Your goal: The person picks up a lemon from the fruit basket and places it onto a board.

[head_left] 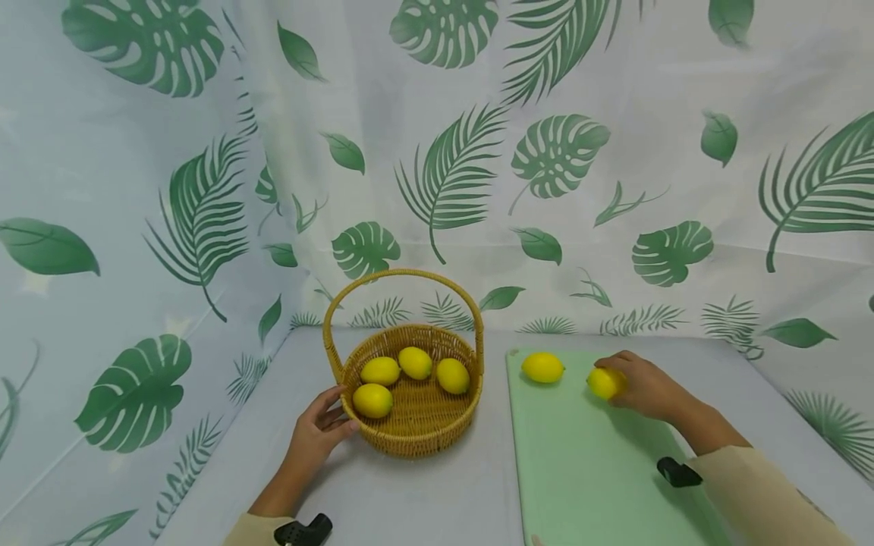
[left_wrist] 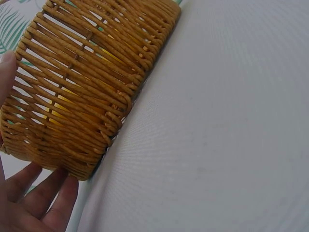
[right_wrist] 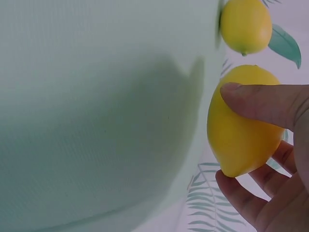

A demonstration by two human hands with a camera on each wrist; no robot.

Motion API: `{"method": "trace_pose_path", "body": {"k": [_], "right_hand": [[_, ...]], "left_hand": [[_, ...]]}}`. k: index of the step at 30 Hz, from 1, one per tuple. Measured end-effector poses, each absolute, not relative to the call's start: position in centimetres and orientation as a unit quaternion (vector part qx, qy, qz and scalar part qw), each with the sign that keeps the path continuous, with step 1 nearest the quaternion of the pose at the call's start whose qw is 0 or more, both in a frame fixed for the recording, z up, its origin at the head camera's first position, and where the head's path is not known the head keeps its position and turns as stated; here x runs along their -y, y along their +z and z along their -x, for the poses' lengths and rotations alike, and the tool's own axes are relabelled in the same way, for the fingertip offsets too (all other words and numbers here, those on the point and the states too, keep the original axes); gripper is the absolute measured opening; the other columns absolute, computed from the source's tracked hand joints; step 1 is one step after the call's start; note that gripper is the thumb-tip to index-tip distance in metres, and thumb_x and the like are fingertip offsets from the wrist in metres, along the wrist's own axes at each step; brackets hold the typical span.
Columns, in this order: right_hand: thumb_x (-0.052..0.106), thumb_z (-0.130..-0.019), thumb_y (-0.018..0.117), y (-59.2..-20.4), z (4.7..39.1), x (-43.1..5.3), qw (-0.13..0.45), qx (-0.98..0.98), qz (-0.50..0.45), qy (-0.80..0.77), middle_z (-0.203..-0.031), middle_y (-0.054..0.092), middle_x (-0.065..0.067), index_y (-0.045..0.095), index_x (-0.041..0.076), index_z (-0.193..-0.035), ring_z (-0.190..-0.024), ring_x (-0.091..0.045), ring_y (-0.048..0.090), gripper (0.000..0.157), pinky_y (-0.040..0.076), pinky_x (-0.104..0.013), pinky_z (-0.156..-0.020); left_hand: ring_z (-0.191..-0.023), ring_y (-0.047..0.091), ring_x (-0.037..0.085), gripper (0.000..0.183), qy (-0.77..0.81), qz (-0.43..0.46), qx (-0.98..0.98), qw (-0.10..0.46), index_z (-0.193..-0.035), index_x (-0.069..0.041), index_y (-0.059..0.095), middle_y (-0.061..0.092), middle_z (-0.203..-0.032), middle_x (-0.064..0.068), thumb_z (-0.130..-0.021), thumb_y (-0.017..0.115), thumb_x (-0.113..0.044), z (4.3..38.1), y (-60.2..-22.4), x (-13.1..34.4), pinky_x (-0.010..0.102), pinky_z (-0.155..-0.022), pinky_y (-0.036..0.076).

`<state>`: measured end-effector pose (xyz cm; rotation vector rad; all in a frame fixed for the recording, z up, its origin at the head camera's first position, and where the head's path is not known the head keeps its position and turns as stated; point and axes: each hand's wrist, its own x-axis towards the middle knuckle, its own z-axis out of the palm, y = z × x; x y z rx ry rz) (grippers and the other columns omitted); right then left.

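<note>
Left hand [head_left: 315, 434]: fingers spread, touching the left side of the wicker basket [head_left: 413, 446].
Right hand [head_left: 642, 388]: pinching a lemon [right_wrist: 244, 140] between thumb and fingers, over the far part of the green board [head_left: 573, 462] (whether the fruit touches it, I cannot tell).
Basket: upright on the desk [head_left: 444, 504], left of the board, its handle [head_left: 403, 271] raised, four lemons [head_left: 380, 371] inside.
Board: flat, with another lemon [head_left: 542, 368] near its far left corner.
Backdrop [head_left: 471, 205]: white, printed with green leaves.
</note>
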<state>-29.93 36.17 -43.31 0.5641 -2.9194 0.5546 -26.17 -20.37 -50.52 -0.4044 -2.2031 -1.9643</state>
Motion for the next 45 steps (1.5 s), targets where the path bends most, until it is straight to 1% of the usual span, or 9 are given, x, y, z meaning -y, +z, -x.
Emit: {"method": "trace_pose_path", "body": {"k": [5,13,21,29,35,41,45], "right_hand": [[0.008,-0.075,0.080,-43.4,30.4,-36.5,0.047,0.967,-0.175,0.178,-0.121,0.055,-0.020,0.060,0.001,-0.126,-0.104,-0.039,0.054,0.055,0.043,-0.063,-0.090],[0.007,-0.076,0.079,-43.9,31.1,-36.9,0.035,0.970,-0.165,0.177,-0.122,0.054,-0.021,0.060,0.001,-0.128,-0.105,-0.040,0.053,0.055,0.042,-0.064,-0.091],[0.005,-0.076,0.077,-44.3,31.8,-36.7,0.028,0.971,-0.164,0.171,-0.123,0.054,-0.023,0.059,-0.001,-0.129,-0.105,-0.041,0.053,0.056,0.042,-0.064,-0.092],[0.004,-0.076,0.077,-44.1,32.5,-36.5,0.027,0.972,-0.159,0.170,-0.121,0.054,-0.024,0.058,-0.002,-0.129,-0.104,-0.041,0.053,0.056,0.041,-0.064,-0.093],[0.004,-0.077,0.077,-44.2,32.7,-36.6,0.026,0.972,-0.157,0.172,-0.121,0.054,-0.024,0.058,-0.003,-0.129,-0.104,-0.041,0.053,0.056,0.041,-0.064,-0.092],[0.006,-0.078,0.077,-44.4,33.1,-36.7,0.026,0.973,-0.157,0.169,-0.122,0.054,-0.023,0.058,-0.002,-0.130,-0.105,-0.041,0.053,0.056,0.041,-0.064,-0.093],[0.007,-0.078,0.078,-44.6,33.4,-36.9,0.023,0.973,-0.157,0.168,-0.123,0.054,-0.023,0.057,-0.001,-0.131,-0.106,-0.040,0.052,0.057,0.040,-0.064,-0.094]], "left_hand": [[-0.122,0.051,0.041,0.065,-0.657,0.131,0.739,0.077,-0.141,-0.003,0.046,0.041,-0.145,0.022,-0.084,0.076,-0.003,26.0,-50.3,20.4,0.025,-0.086,0.052],[-0.120,0.049,0.049,0.066,-0.657,0.141,0.736,0.077,-0.141,0.007,0.043,0.038,-0.144,0.030,-0.083,0.075,0.002,25.1,-48.8,19.9,0.025,-0.085,0.052],[-0.122,0.051,0.042,0.066,-0.663,0.136,0.732,0.077,-0.142,-0.002,0.046,0.040,-0.146,0.023,-0.083,0.075,0.001,26.1,-50.5,20.4,0.025,-0.085,0.052],[-0.120,0.048,0.051,0.066,-0.662,0.142,0.732,0.071,-0.140,0.007,0.043,0.039,-0.144,0.029,-0.083,0.075,0.002,24.8,-48.3,19.8,0.025,-0.084,0.053],[-0.120,0.049,0.048,0.066,-0.661,0.137,0.734,0.071,-0.140,0.005,0.045,0.040,-0.144,0.028,-0.083,0.076,0.000,24.9,-48.4,19.8,0.026,-0.084,0.053],[-0.120,0.049,0.049,0.066,-0.661,0.137,0.734,0.070,-0.140,0.006,0.044,0.039,-0.144,0.030,-0.083,0.076,0.001,24.8,-48.4,19.8,0.025,-0.084,0.053],[-0.120,0.050,0.048,0.065,-0.658,0.138,0.736,0.073,-0.140,0.006,0.044,0.040,-0.144,0.030,-0.083,0.076,0.000,24.8,-48.4,19.7,0.025,-0.084,0.053]]}}
